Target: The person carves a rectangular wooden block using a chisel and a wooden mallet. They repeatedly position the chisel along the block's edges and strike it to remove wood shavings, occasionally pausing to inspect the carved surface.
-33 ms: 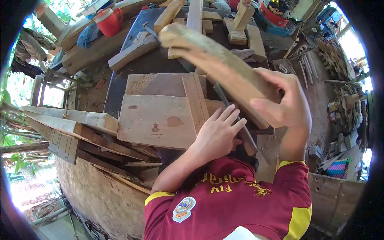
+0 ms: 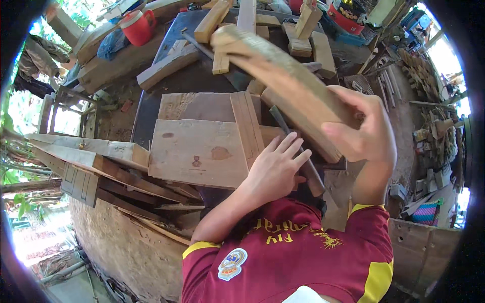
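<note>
- We are seeing a red plastic pitcher with a pale top [image 2: 136, 31] standing at the far left, its inside staying hidden.
- A round red basin [image 2: 347, 25] is holding brownish pieces too small for us to tell.
- We are clamping our right hand [image 2: 364, 126] around the near end of a thick, rough-edged, pale wooden block [image 2: 285, 73]; the block is slanting up and leftward from that hand, above the dark tabletop [image 2: 187, 81].
- Our left hand [image 2: 275, 164] is lying palm down, fingers spreading across a dark, slender, rod-like tool [image 2: 316, 183]; we cannot tell whether it is gripping.
- Smooth, knotted, flat tan boards [image 2: 197, 151] are lying left of it.
</note>
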A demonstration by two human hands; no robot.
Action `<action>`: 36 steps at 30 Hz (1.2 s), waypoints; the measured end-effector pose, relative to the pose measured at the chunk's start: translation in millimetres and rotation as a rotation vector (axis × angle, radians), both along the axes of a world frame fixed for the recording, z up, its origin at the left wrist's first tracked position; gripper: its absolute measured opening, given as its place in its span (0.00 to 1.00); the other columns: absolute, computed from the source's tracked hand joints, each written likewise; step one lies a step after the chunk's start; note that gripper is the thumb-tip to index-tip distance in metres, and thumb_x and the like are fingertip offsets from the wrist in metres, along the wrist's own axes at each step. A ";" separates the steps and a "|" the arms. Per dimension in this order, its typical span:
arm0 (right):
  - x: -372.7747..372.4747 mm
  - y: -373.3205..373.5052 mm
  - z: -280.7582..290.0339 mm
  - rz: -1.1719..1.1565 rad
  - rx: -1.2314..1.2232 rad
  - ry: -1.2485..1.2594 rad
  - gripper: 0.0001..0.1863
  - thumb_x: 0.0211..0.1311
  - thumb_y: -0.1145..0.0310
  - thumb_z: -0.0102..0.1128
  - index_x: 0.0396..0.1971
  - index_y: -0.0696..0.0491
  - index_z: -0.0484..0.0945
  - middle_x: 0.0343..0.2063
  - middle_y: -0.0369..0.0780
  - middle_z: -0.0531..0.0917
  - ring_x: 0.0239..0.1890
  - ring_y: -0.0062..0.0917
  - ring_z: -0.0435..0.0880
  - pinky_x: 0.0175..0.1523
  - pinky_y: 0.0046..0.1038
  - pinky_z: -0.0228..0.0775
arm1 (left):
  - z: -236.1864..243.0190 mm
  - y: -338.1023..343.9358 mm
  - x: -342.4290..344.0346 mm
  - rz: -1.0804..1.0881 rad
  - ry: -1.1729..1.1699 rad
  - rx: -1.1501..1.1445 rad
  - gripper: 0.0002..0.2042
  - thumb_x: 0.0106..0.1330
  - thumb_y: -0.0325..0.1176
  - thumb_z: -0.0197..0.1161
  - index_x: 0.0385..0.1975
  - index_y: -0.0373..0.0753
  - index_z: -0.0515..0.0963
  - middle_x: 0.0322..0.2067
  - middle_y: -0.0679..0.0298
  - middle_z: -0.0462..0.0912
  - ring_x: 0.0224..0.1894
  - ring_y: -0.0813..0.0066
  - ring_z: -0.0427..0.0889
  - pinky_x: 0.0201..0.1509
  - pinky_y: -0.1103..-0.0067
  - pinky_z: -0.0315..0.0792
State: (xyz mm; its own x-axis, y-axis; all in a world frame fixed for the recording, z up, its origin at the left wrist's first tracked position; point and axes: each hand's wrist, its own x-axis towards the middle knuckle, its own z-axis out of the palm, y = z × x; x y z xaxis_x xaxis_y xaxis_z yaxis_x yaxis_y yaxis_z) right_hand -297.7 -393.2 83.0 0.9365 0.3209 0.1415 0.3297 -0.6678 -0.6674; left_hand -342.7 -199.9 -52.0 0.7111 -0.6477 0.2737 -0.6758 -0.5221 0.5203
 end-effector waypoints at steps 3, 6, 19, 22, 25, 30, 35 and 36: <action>-10.4 -26.4 3.3 -0.128 0.123 0.026 0.28 0.48 0.66 0.72 0.49 0.64 0.80 0.39 0.44 0.88 0.42 0.20 0.84 0.52 0.24 0.73 | 0.1 0.3 0.9 -0.006 -0.008 -0.009 0.30 0.52 0.36 0.71 0.58 0.39 0.75 0.63 0.50 0.71 0.70 0.50 0.65 0.73 0.61 0.60; -12.5 -53.0 -4.4 -0.284 0.125 -0.003 0.28 0.50 0.67 0.73 0.51 0.65 0.79 0.41 0.41 0.87 0.44 0.19 0.83 0.52 0.24 0.73 | 1.4 1.4 1.3 -0.019 -0.008 -0.003 0.30 0.53 0.37 0.71 0.58 0.38 0.74 0.63 0.49 0.71 0.70 0.50 0.65 0.73 0.61 0.60; -3.3 11.9 -6.6 0.423 -0.227 -0.257 0.35 0.37 0.66 0.74 0.51 0.65 0.78 0.32 0.48 0.82 0.32 0.40 0.79 0.41 0.34 0.71 | -9.7 -5.6 -2.9 0.021 0.039 -0.138 0.28 0.47 0.31 0.72 0.52 0.36 0.75 0.57 0.52 0.75 0.63 0.54 0.72 0.66 0.64 0.68; 2.2 43.3 -9.3 0.608 -0.298 -0.235 0.32 0.40 0.65 0.73 0.50 0.62 0.78 0.33 0.46 0.84 0.37 0.41 0.82 0.44 0.37 0.75 | -16.5 -13.5 -2.5 0.040 0.057 -0.284 0.28 0.46 0.29 0.73 0.52 0.37 0.77 0.55 0.53 0.77 0.60 0.56 0.75 0.60 0.65 0.72; 4.7 71.4 -18.4 0.713 -0.316 -0.252 0.31 0.43 0.66 0.72 0.50 0.63 0.78 0.33 0.46 0.84 0.39 0.40 0.82 0.44 0.37 0.75 | -23.1 -23.4 -7.2 0.109 0.096 -0.602 0.26 0.49 0.29 0.71 0.52 0.38 0.77 0.53 0.54 0.78 0.59 0.56 0.76 0.57 0.64 0.73; 6.9 100.7 -43.0 0.763 -0.270 -0.272 0.35 0.41 0.69 0.74 0.54 0.63 0.76 0.33 0.47 0.82 0.35 0.43 0.79 0.41 0.38 0.73 | -34.2 -29.8 -15.0 0.109 0.228 -0.770 0.25 0.50 0.29 0.71 0.51 0.37 0.78 0.52 0.54 0.79 0.59 0.56 0.76 0.56 0.64 0.73; 6.3 98.8 -55.2 0.705 -0.196 -0.271 0.31 0.44 0.65 0.73 0.51 0.61 0.78 0.35 0.47 0.84 0.40 0.43 0.81 0.45 0.39 0.75 | -47.5 -36.7 -14.9 0.122 0.146 -0.705 0.24 0.51 0.30 0.71 0.51 0.37 0.78 0.51 0.54 0.79 0.59 0.57 0.76 0.55 0.64 0.74; 5.5 97.8 -56.4 0.689 -0.191 -0.282 0.29 0.46 0.64 0.72 0.50 0.60 0.79 0.34 0.47 0.84 0.41 0.43 0.82 0.46 0.39 0.76 | -49.9 -38.2 -14.2 0.126 0.108 -0.675 0.23 0.52 0.30 0.71 0.51 0.37 0.78 0.51 0.54 0.79 0.59 0.57 0.76 0.55 0.64 0.74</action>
State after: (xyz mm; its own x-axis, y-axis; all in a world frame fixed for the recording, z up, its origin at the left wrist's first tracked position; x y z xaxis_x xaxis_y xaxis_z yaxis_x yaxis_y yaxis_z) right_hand -292.2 -295.4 26.7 0.4527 0.8618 0.2287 0.8538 -0.3451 -0.3897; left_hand -356.9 -238.1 -102.0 0.8156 -0.2712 0.5111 -0.5575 -0.1319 0.8196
